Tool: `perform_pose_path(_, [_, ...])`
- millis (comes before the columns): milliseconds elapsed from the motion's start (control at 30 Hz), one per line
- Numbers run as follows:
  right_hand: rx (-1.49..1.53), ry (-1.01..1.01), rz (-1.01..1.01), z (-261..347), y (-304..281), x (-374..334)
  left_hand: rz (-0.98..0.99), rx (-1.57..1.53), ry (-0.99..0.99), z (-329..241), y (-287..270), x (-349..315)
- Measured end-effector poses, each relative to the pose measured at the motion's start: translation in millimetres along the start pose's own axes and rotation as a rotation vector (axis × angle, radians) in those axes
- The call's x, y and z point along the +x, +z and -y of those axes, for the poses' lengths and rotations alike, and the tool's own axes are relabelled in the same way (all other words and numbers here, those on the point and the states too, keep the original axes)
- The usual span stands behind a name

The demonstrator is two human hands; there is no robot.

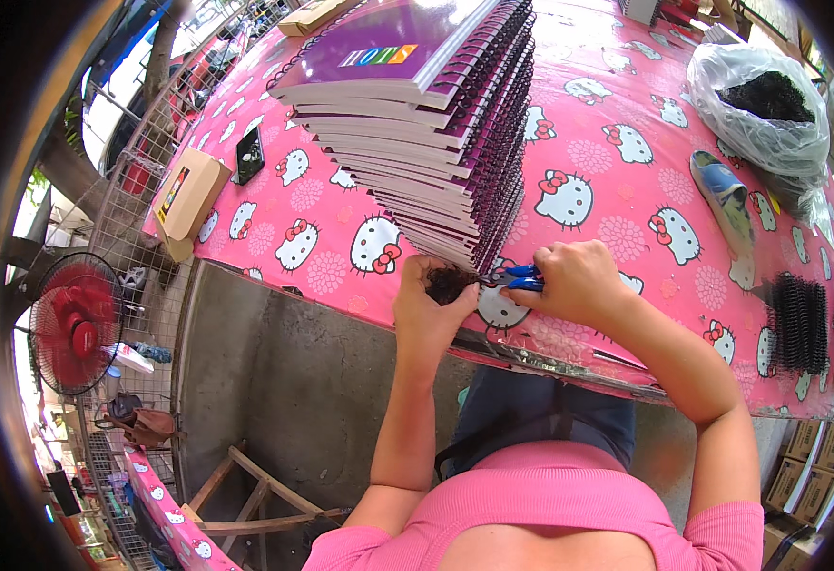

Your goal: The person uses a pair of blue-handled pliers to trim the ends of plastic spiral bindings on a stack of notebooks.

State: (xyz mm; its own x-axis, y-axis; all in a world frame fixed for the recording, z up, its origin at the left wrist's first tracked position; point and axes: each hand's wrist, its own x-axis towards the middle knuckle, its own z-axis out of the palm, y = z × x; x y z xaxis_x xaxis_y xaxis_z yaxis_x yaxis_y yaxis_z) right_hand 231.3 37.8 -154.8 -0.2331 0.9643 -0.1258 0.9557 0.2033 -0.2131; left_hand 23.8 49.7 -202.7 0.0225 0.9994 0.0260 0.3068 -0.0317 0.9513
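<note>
A tall, leaning stack of purple spiral-bound books (388, 105) stands in front of me, black coils along its right side. At the foot of the stack, my right hand (577, 284) is closed round blue-handled pliers (523, 277). Their jaws point left, at the lower end of the coils. Beside them, my left hand (428, 309) curls round a tangle of dark curly clippings (447, 284), its thumb near the plier tips. Which coil the jaws touch is too small to tell.
The pink patterned tabletop (617, 233) carries a phone (248, 154), a cardboard box (190, 200), a clear bag (712, 76) of black curly scraps, a blue-green pouch (721, 195) and upright black coils (799, 324). A red fan (76, 324) stands left; cartons (812, 466) are stacked lower right.
</note>
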Motion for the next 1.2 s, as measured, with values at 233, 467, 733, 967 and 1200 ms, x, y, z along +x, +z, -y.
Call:
perform_pose_path(233, [-0.246,-0.223,-0.467,-20.5,12.8,-4.1,0.025,0.000,0.027,-4.9,-2.9,-2.6])
perform_pose_path(467, [-0.160,-0.150,-0.201,-10.0,6.5,4.8,0.005,0.232,0.055,-19.6,6.0,-5.5])
perform_pose_path(733, [-0.126,-0.016,0.074,-7.1,-16.2,-2.7,-0.009,0.133,0.054,-6.2,4.4,-5.2])
perform_pose_path(967, [-0.243,-0.164,-0.183,-8.2,1.0,2.8,-0.031,0.149,0.113,-14.7,5.3,-12.6])
perform_pose_path(1200, [-0.187,-0.189,-0.104,-2.4,-6.2,7.3,-0.088,0.343,0.262,-2.0,9.2,-18.5])
